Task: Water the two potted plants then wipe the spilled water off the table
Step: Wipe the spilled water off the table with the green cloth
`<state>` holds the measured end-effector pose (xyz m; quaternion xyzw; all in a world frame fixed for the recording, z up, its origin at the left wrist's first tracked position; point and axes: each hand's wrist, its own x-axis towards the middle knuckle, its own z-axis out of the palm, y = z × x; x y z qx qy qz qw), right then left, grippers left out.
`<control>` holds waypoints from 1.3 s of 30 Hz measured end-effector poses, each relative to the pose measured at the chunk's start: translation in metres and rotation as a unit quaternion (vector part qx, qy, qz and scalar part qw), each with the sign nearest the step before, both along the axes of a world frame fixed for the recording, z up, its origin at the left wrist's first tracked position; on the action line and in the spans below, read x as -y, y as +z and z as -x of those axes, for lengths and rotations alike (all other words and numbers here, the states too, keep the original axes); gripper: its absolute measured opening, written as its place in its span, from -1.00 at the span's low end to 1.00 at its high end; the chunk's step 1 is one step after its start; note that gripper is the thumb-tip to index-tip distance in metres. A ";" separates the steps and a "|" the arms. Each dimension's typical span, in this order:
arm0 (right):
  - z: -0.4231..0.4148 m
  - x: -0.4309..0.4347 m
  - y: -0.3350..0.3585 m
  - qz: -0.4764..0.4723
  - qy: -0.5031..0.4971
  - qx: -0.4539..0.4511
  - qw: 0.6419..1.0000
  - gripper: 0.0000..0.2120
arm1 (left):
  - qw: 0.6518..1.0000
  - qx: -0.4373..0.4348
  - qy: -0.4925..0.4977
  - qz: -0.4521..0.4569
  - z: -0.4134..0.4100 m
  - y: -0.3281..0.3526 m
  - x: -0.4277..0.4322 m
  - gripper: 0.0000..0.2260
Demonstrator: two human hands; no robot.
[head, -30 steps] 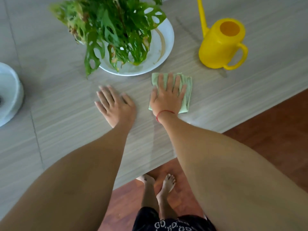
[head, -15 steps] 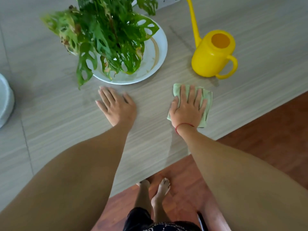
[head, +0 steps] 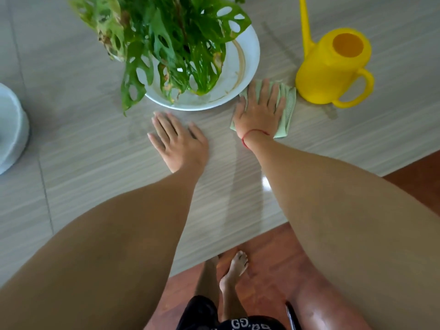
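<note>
A green holey-leaved plant (head: 171, 41) stands on a white saucer (head: 250, 51) at the back of the grey table (head: 95, 151). My right hand (head: 259, 110) presses flat on a folded pale green cloth (head: 287, 110), which touches the saucer's right rim. To the cloth's right stands a yellow watering can (head: 333, 67), its spout pointing away. My left hand (head: 178, 141) rests flat on the table just in front of the saucer. A second white pot (head: 12, 129) shows at the left edge; its plant is out of view.
The table's near edge runs diagonally from lower left to right, with a reddish wooden floor (head: 273, 270) and bare feet (head: 235, 267) below it. A faint wet mark (head: 331, 114) lies in front of the watering can.
My right hand slid the cloth right toward the watering can, then back left and forward against the saucer's rim. My left hand stayed flat in place.
</note>
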<state>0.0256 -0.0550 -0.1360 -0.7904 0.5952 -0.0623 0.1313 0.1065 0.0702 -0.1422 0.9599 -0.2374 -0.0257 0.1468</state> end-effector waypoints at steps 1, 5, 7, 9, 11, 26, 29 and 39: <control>0.002 -0.006 -0.001 0.005 0.002 0.003 1.000 -0.52 | 1.000 -0.003 -0.002 0.000 0.001 0.001 0.000 -0.42; 0.014 -0.056 0.000 0.002 0.035 0.027 0.999 -0.52 | 1.000 -0.014 -0.006 0.009 0.001 0.004 0.000 -0.43; 0.025 -0.087 0.001 0.003 0.071 0.025 0.997 -0.53 | 0.999 -0.032 -0.007 0.010 0.000 0.006 -0.002 -0.43; 0.044 -0.106 0.002 0.014 0.121 0.021 0.992 -0.51 | 0.998 -0.058 -0.021 0.031 -0.003 0.011 -0.006 -0.43; 0.073 -0.105 0.001 0.022 0.145 0.013 0.989 -0.45 | 0.994 -0.082 -0.044 0.061 -0.005 0.016 -0.014 -0.43; 0.024 -0.158 0.008 0.002 0.089 -0.004 0.996 -0.42 | 0.988 -0.033 0.151 0.013 -0.091 0.022 -0.263 -0.50; -0.030 -0.193 0.007 -0.010 0.167 -0.013 0.986 -0.52 | 0.983 -0.039 0.179 0.007 -0.106 0.019 -0.305 -0.52; -0.114 -0.357 0.005 -0.017 0.377 0.018 0.926 -0.53 | 0.988 -0.036 0.150 0.026 -0.111 0.011 -0.354 -0.55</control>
